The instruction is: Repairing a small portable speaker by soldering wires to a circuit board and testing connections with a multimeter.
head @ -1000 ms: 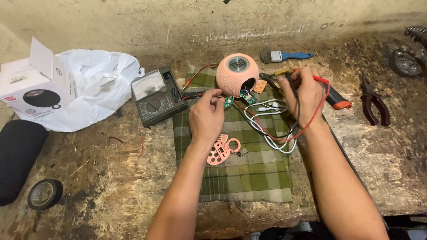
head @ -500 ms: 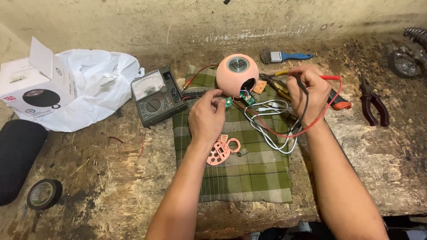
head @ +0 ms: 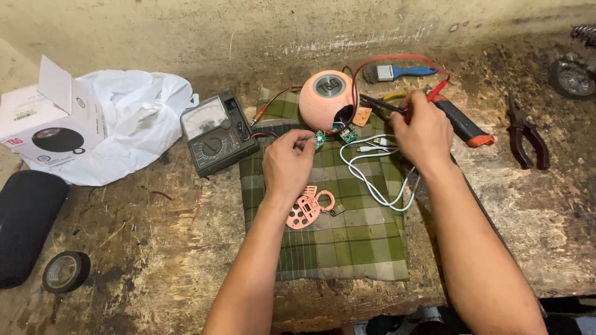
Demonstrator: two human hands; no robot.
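We list the black oblong case (head: 25, 226) at the left edge, cut off by the frame. The round metal part (head: 571, 74) at upper right is partly out of frame, too dim for us to identify. The small green circuit board (head: 319, 139) is mostly covered by the left hand (head: 288, 164). The probe (head: 379, 104) disappears into the right hand (head: 422, 130); we cannot see its grip. Inside the opening of the pink round speaker (head: 326, 99), the parts are too small and dark for us to tell. Both forearms run off the lower edge.
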